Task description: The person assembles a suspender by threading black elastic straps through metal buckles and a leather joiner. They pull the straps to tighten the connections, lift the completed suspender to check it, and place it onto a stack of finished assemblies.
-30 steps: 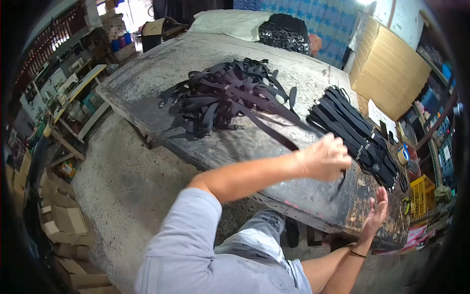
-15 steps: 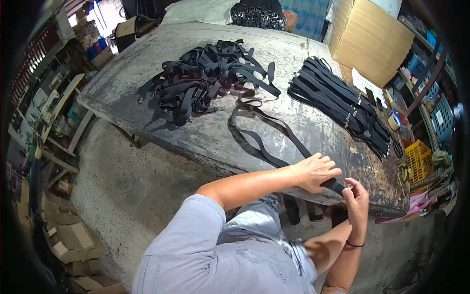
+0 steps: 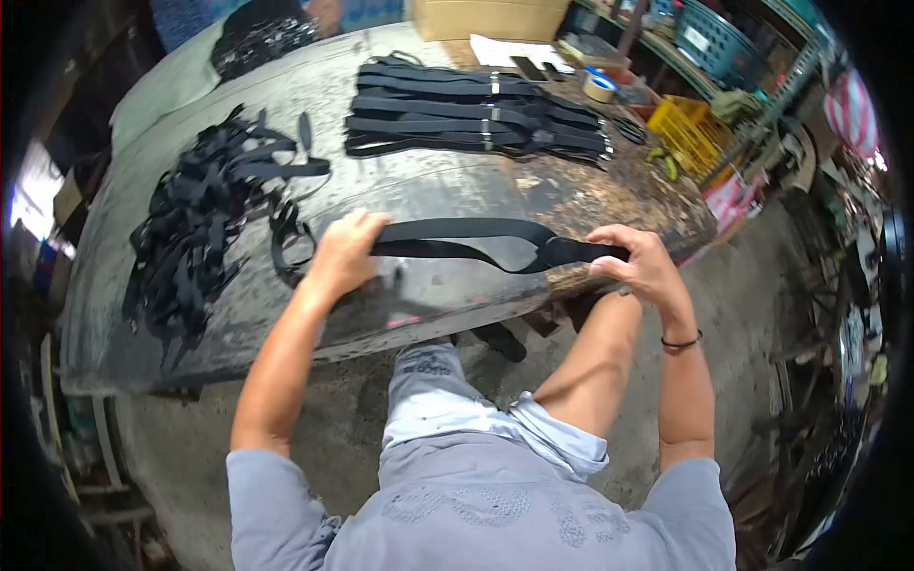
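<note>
A black strap is stretched between my two hands above the table's front edge, its two bands parted in the middle. My left hand is closed round the bands at one end. At the other end my right hand pinches the joined part between thumb and fingers. A tangled heap of black straps lies on the left of the table. Beyond my hands, a neat row of black straps with metal buckles lies flat.
A tape roll, a phone and white paper lie at the back right, near a cardboard box. A yellow crate stands beyond the right edge. Dark bundles sit at the back left.
The view has turned to the right. My hands, close together before, have moved apart, with the strap now drawn out between them.
</note>
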Available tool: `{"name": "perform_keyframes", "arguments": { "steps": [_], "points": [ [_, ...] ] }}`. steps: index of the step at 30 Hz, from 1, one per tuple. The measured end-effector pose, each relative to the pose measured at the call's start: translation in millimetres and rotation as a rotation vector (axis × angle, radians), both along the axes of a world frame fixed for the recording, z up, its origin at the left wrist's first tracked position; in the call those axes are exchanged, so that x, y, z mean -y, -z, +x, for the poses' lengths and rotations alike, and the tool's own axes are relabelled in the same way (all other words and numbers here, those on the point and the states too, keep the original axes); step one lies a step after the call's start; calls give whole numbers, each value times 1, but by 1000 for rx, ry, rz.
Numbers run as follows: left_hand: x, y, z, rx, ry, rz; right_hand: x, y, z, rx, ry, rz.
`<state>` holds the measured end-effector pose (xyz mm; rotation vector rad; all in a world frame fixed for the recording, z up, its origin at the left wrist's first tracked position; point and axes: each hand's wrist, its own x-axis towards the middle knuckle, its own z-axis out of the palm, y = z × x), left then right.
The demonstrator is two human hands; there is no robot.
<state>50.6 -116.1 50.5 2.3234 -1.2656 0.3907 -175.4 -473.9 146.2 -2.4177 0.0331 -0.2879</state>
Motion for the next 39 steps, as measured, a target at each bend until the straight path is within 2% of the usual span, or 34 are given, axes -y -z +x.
{"name": "perform_keyframes", "arguments": {
  "steps": [5, 9, 12, 15, 17, 19, 23, 29, 34, 37, 39],
  "points": [
    [-44, 1, 25, 66, -103, -33, 12, 3, -3, -67, 56, 51],
    [-73, -6, 38, -30, -221, 30, 26, 10, 0, -104, 83, 117],
    [-107, -4, 61, 13, -194, -82, 39, 12, 7, -178, 119, 231],
    [-120, -33, 55, -25, -221, -101, 47, 16, 16, -238, 123, 280],
    [-122, -52, 45, -69, -266, -79, 44, 16, 24, -233, 71, 222],
    [-128, -51, 46, -20, -226, -110, 43, 13, 30, -243, 69, 198],
    [-139, -49, 43, 92, -299, -102, 59, 16, 35, -274, 29, 242],
    [-145, -44, 42, 370, -338, 127, 98, 39, 37, -499, -46, 173],
    [-147, -26, 47, 398, -344, 192, 101, 47, 35, -540, -87, 219],
    [-147, -16, 45, 405, -339, 190, 103, 54, 33, -477, -14, 315],
    [-147, -12, 42, 296, -369, 208, 108, 59, 31, -423, 59, 386]
  ]
}}
